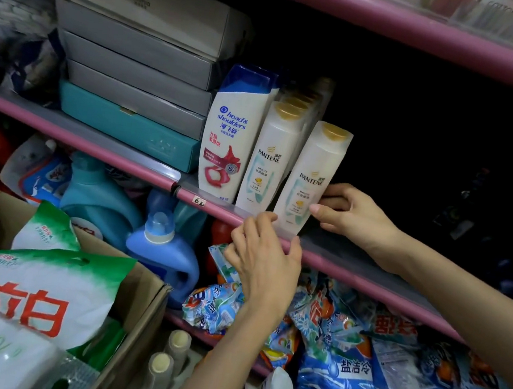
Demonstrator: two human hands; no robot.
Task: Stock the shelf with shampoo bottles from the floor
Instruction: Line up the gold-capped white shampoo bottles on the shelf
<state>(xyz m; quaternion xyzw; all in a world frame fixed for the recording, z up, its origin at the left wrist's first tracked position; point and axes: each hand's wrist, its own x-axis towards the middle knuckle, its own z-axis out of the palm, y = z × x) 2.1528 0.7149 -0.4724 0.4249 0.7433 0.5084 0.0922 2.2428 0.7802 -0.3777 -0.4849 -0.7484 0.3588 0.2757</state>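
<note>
Right hand [351, 214] curled round a white gold-capped Pantene shampoo bottle [311, 175] on the pink-edged shelf [353, 264], left hand [265, 260] relaxed, fingertips on the shelf rim beneath it, beside a white Head & Shoulders bottle [230, 136].

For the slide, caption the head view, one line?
Both hands seat a tilted Pantene bottle at the pink shelf edge.

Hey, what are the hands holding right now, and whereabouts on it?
The right hand holds the rightmost Pantene bottle by its lower right side. The left hand touches near its base; no clear grip.
</note>
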